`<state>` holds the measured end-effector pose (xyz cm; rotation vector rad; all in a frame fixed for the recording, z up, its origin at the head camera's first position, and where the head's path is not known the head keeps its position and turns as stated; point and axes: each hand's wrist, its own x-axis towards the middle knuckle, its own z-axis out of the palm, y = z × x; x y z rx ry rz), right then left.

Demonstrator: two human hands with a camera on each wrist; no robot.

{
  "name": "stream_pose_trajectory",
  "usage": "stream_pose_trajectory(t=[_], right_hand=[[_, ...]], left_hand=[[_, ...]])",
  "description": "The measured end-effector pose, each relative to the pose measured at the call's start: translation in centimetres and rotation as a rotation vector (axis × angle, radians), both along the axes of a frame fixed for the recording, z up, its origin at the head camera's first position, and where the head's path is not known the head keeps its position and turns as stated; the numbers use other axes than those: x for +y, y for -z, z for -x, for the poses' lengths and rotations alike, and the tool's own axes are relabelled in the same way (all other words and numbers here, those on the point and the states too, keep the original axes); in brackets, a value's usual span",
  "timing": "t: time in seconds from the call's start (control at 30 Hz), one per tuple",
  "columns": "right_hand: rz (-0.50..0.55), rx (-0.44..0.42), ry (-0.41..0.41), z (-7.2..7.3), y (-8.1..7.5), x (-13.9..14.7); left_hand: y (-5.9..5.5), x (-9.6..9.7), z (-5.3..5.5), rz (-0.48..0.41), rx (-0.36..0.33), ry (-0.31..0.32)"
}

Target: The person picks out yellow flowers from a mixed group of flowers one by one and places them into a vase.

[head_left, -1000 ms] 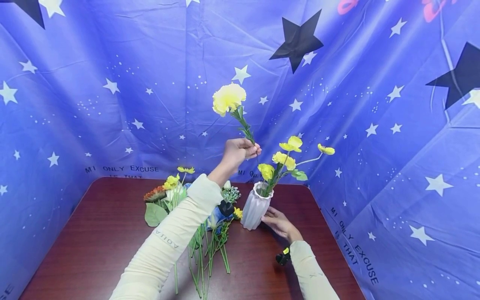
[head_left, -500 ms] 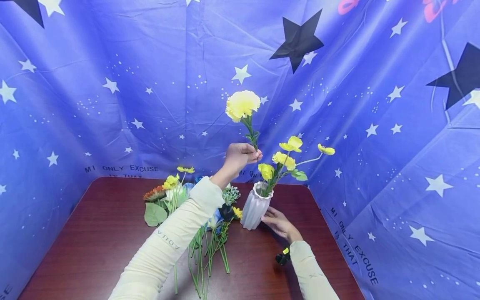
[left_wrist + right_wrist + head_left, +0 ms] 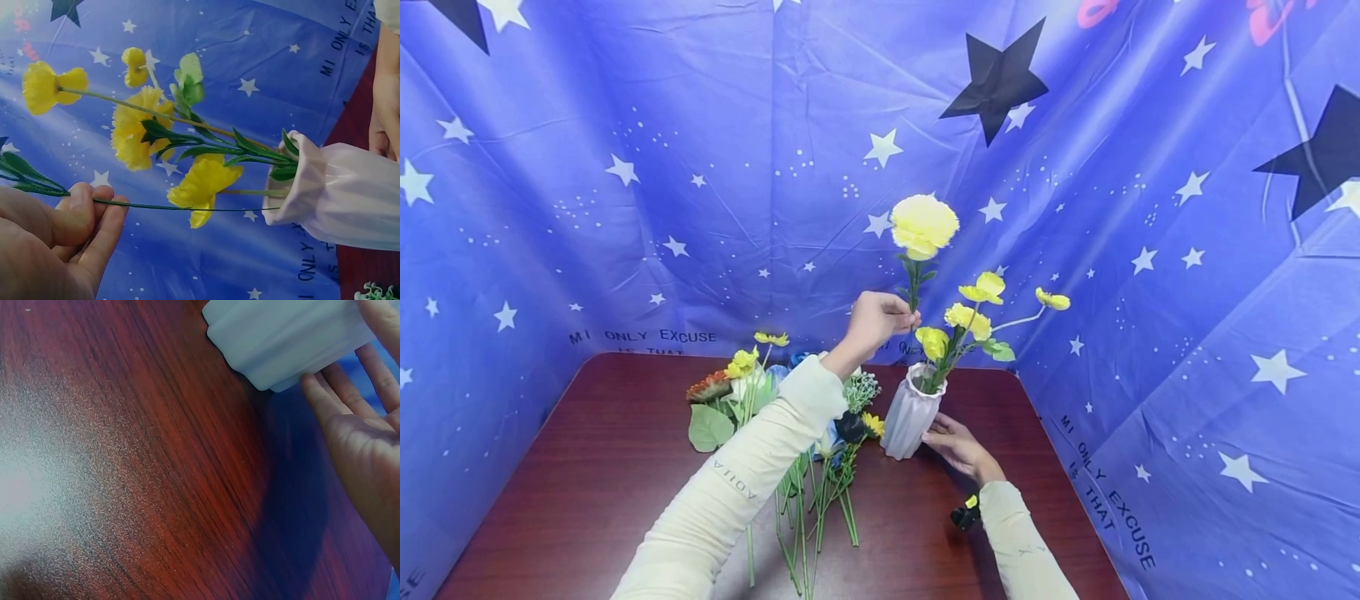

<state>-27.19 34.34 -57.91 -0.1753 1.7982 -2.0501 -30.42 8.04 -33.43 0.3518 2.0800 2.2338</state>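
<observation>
My left hand (image 3: pixel 880 321) pinches the thin green stem of a yellow carnation (image 3: pixel 924 227), whose ruffled head stands upright above the fingers. In the left wrist view the lower stem (image 3: pixel 187 209) runs to the mouth of a pale ribbed vase (image 3: pixel 912 421). Several yellow flowers (image 3: pixel 981 289) on leafy stems stand in that vase, leaning right. My right hand (image 3: pixel 958 446) holds the vase low on its right side. In the right wrist view its fingers (image 3: pixel 322 400) touch the vase near its base, which sits on the table. The carnation's head is out of the left wrist view.
Loose artificial flowers lie left of the vase, among them an orange bloom (image 3: pixel 707 387), a broad leaf (image 3: pixel 711 428) and bare stems (image 3: pixel 801 533). A small dark object (image 3: pixel 964 515) is beside the right sleeve. Blue star-printed cloth (image 3: pixel 737 208) encloses the brown table (image 3: pixel 587 500).
The carnation's head has swung right and slightly down, from leaning left to upright. My left hand has lowered a little. The right hand and vase have stayed in place.
</observation>
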Motion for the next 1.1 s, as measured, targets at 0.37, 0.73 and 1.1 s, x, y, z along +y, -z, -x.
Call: stream_pose_trajectory(t=[0.37, 0.73, 1.1], right_hand=[[0.033, 0.001, 0.001, -0.1, 0.1, 0.0], [0.018, -0.009, 0.000, 0.0, 0.1, -0.1], [0.046, -0.011, 0.014, -0.1, -0.1, -0.3]], left_hand=[[0.9, 0.2, -0.4, 0.069, 0.001, -0.012], [1.9, 0.2, -0.6, 0.117, 0.036, -0.009], [2.8, 0.3, -0.7, 0.202, 0.050, -0.021]])
